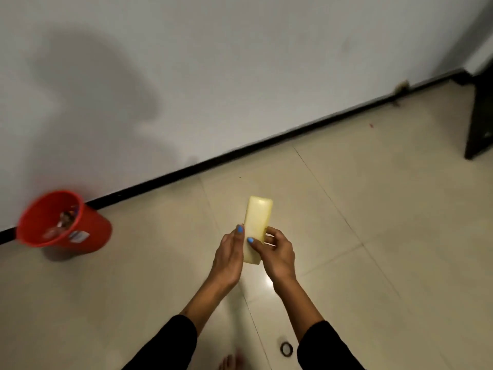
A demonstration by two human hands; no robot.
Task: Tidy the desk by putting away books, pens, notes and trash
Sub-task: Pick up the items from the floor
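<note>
Pale tiled floor point(373, 209) meets white wall point(240, 62); black ring point(286, 349) lies on tile; dark furniture point(480, 116) at right.

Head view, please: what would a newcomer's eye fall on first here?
A pale yellow bottle sits mid-frame above the tiled floor, held by both the left hand and right hand. At far left, a red bin with trash inside stands by the white wall.
</note>
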